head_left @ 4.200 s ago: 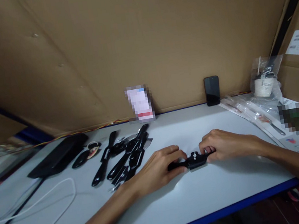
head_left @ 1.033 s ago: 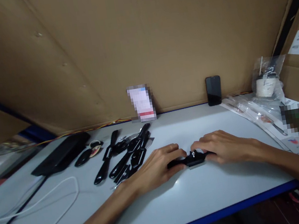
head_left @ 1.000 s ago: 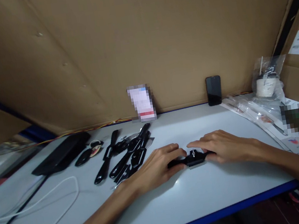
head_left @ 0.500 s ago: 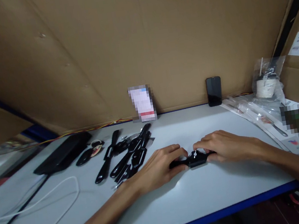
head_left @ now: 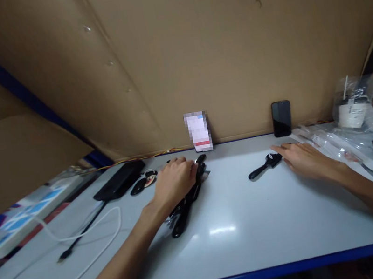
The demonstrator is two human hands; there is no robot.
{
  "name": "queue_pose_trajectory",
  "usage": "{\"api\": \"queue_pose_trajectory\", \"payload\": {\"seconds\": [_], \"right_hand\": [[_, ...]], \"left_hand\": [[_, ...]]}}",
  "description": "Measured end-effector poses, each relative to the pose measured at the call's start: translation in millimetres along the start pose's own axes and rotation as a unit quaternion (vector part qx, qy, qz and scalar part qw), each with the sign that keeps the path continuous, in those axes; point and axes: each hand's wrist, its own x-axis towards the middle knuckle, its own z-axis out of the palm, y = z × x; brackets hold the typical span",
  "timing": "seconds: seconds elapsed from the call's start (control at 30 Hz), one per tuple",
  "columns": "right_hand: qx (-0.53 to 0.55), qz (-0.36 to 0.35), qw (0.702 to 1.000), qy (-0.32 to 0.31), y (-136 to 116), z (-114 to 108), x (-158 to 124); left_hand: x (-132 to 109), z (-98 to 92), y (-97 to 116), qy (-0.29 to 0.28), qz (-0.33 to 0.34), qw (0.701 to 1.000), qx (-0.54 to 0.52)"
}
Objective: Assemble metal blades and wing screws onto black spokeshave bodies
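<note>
My right hand (head_left: 301,159) is closed over the far end of a black spokeshave (head_left: 261,171) on the table, its index finger stretched out. The near handle and part of the middle body show; the other handle is hidden beneath my fingers. On the left, my left hand (head_left: 177,177) reaches over a pile of black spokeshaves (head_left: 184,216), its fingers bent round one of them. The fingertips are largely hidden, and the hand covers much of the pile.
Two phones lean on the cardboard wall, one lit (head_left: 199,132), one dark (head_left: 282,118). A black box (head_left: 120,180) with a cable, a key fob (head_left: 139,186) and a white cord (head_left: 95,260) lie left. Plastic packets (head_left: 336,144) and a bagged cup (head_left: 355,112) stand right.
Both hands held one spokeshave at the middle front. My left hand has let go and moved left onto the pile; my right hand has carried that spokeshave farther back on the table.
</note>
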Motion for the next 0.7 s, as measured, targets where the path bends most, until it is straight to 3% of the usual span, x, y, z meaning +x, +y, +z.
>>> {"api": "queue_pose_trajectory", "payload": {"seconds": [0.23,0.37,0.53,0.7], "right_hand": [[0.064,-0.052,0.996,0.02,-18.6,1.3,-2.3],[0.097,-0.064,0.993,-0.021,-23.9,-0.6,-8.2],[0.101,-0.043,0.991,-0.08,-6.0,-5.7,-18.9],[0.16,-0.057,0.984,-0.048,13.5,-0.6,-25.3]], "left_hand": [[-13.2,6.5,19.8,-0.024,0.091,0.995,-0.02],[-23.8,5.0,39.3,-0.009,0.159,0.981,-0.113],[-38.3,-8.6,66.4,-0.033,0.245,0.941,-0.23],[-50.5,-17.9,86.6,-0.072,0.342,0.884,-0.31]]}}
